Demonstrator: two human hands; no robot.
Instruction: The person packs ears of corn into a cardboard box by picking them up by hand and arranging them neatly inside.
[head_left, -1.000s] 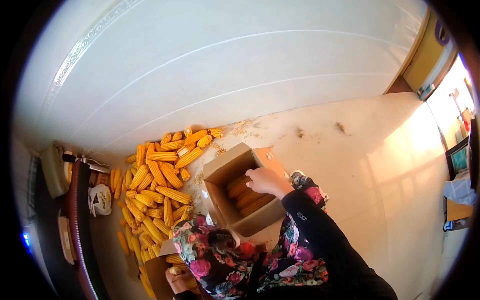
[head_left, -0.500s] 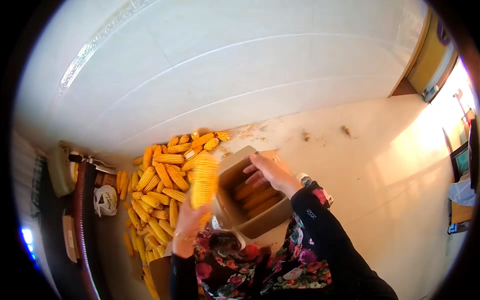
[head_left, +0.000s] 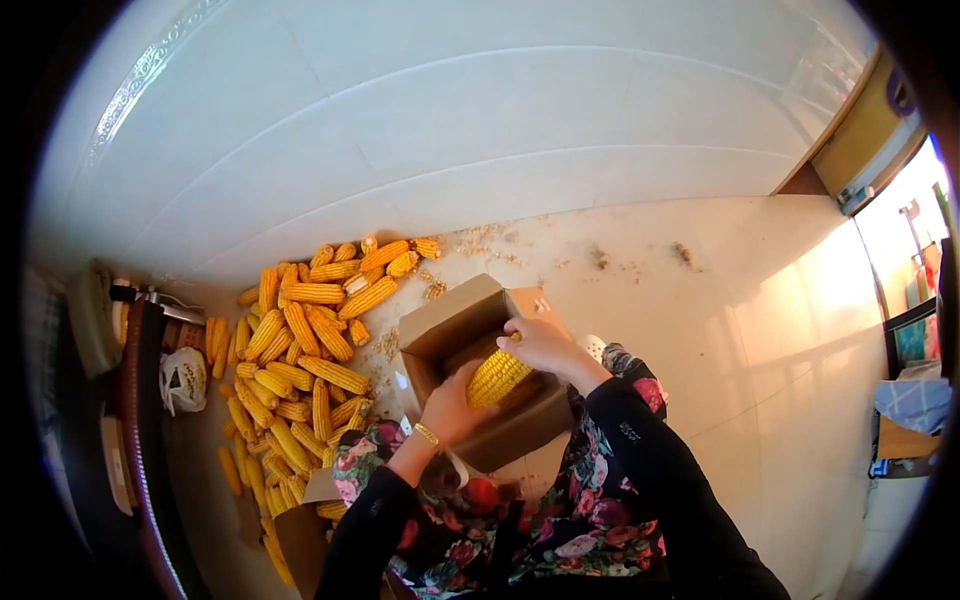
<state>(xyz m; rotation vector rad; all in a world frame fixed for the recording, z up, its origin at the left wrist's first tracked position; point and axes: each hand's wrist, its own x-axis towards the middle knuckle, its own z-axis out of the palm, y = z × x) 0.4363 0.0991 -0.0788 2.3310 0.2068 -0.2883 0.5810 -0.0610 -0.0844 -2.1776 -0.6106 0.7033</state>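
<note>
"While both hands worked at the cardboard box (head_left: 525, 432), where was the corn cob (head_left: 499, 378) located?"

"It was tilted across the mouth of the box, its upper tip towards the far rim. Its depth relative to the rim could not be determined."

"What was the state of the fingers?"

"The left hand (head_left: 452, 408) was wrapped around the lower end of the cob. The right hand (head_left: 542, 348) had its fingers bent in on the upper tip; the pressure applied could not be determined."

"Specify the surface and the room."

"The floor (head_left: 720, 370) was pale and tiled, sunlit towards its right edge. A light, seamed wall (head_left: 450, 120) rose from its far edge, where kernels (head_left: 480, 240) and dark debris (head_left: 683, 254) were scattered. To the left of the box was a heap of cobs (head_left: 312, 340); a second box (head_left: 300, 545) stood at the heap's near end, and a plastic bag (head_left: 183, 380) was positioned farther left."
</note>
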